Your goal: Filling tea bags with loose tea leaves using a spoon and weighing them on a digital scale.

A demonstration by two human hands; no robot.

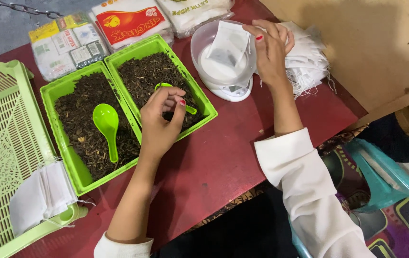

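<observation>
Left hand [160,119] fingers pinched on a green spoon [175,95], its bowl mostly hidden behind them, over dark loose tea in the right green tray [204,102]. Right hand [271,50] fingertips closed on a small white filter bag [228,43], slightly translucent, above the scale bowl [199,40]; scale display unreadable.

three packs lie along the table's far edge: a clear bundle [66,43] of small yellow, white and grey packets at left, a white pack with a red and yellow label [130,21] in the middle, and a white plastic bag [192,12] with dark print at right.
</observation>
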